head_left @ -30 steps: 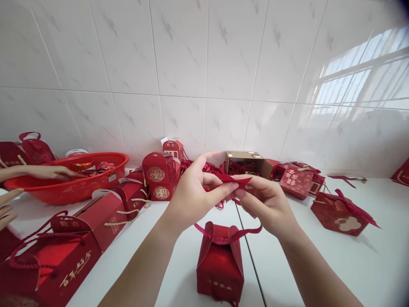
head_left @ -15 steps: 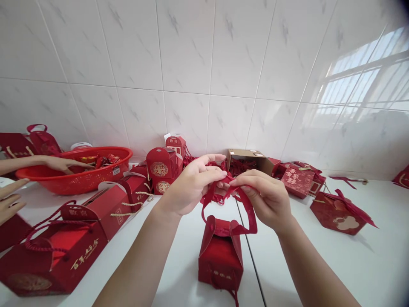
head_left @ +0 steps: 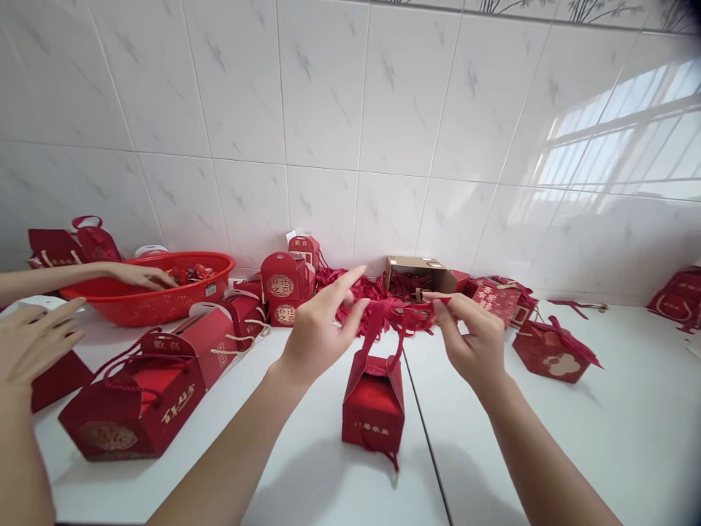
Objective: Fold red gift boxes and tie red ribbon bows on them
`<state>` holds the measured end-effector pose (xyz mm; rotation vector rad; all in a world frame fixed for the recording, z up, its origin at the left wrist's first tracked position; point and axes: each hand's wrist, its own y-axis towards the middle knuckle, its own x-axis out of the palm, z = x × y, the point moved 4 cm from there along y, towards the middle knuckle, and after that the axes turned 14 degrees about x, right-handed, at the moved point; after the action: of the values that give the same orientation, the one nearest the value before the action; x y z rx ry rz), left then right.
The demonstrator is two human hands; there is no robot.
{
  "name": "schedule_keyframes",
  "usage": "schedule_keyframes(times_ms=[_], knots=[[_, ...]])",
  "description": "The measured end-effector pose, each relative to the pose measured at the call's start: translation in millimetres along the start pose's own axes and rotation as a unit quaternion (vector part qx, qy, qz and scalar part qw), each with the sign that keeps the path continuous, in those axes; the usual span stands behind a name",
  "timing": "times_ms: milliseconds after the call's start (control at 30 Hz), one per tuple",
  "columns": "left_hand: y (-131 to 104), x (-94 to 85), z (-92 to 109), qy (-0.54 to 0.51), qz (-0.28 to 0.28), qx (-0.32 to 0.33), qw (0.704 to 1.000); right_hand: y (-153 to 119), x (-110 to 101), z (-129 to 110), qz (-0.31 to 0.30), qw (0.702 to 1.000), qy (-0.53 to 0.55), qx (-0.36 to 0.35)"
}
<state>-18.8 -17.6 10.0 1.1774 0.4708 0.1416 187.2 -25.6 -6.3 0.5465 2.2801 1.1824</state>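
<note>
A small red gift box [head_left: 373, 420] with gold lettering is in front of me, its ribbon handle [head_left: 377, 321] stretched upward from the top. My left hand [head_left: 323, 321] holds the ribbon from the left near the thumb, index finger pointing up and away from it; the other fingers are partly hidden. On the right side, my right hand [head_left: 474, 332] pinches a ribbon end between thumb and forefinger. A dark red cord dangles below the box front. Whether the box rests on the table or hangs just above it, I cannot tell.
Behind my hands lie a heap of red ribbons [head_left: 328, 277] and an open cardboard box [head_left: 419, 263]. Larger red boxes [head_left: 131, 416] stand left, another ribboned box [head_left: 553, 351] right. Another person's hand [head_left: 139, 276] reaches into a red plastic basket [head_left: 136, 310]; a second hand [head_left: 41, 340] is nearer.
My hands have moved apart, drawing the ribbon loop into a tight knot above the box. The other person's nearer hand has come further into view, and my view has tilted up slightly.
</note>
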Motion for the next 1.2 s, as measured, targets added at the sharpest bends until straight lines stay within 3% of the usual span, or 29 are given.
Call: schedule_keyframes(times_ms=[100, 200, 267, 333, 433, 533, 633, 767, 867, 1200], knots=[[-22, -20.8, -12, 0.095, 0.018, -0.014, 0.995, -14, -30, 25, -0.03, 0.991, -0.096, 0.093], [-56, -48.7, -31, 0.222, 0.0, -0.061, 0.973, -44, -68, 70, -0.092, 0.952, -0.188, 0.223], [-82, -62.2, -48, 0.268, -0.047, -0.116, 0.955, -69, -89, 100, -0.114, 0.919, -0.222, 0.303], [-103, -64.2, -63, 0.262, -0.12, -0.162, 0.944, -91, -92, 121, -0.195, 0.892, -0.216, 0.347], [-118, -50.5, -69, 0.25, -0.172, -0.171, 0.937, -103, -81, 127, -0.201, 0.888, -0.205, 0.36], [-115, -24.2, -58, 0.159, -0.149, -0.176, 0.96, -94, -54, 110, -0.158, 0.916, -0.158, 0.334], [-112, 7.8, -44, 0.012, -0.144, -0.204, 0.968, -83, -16, 80, -0.24, 0.926, -0.072, 0.282], [-112, 35.7, -37, -0.049, -0.14, -0.221, 0.964, -82, 24, 49, -0.386, 0.886, -0.049, 0.253], [-113, 43.6, -39, -0.067, -0.136, -0.229, 0.962, -85, 38, 38, -0.43, 0.869, -0.094, 0.226], [-123, 50.6, -49, -0.111, -0.123, -0.316, 0.934, -91, 43, 29, -0.411, 0.868, -0.163, 0.227]])
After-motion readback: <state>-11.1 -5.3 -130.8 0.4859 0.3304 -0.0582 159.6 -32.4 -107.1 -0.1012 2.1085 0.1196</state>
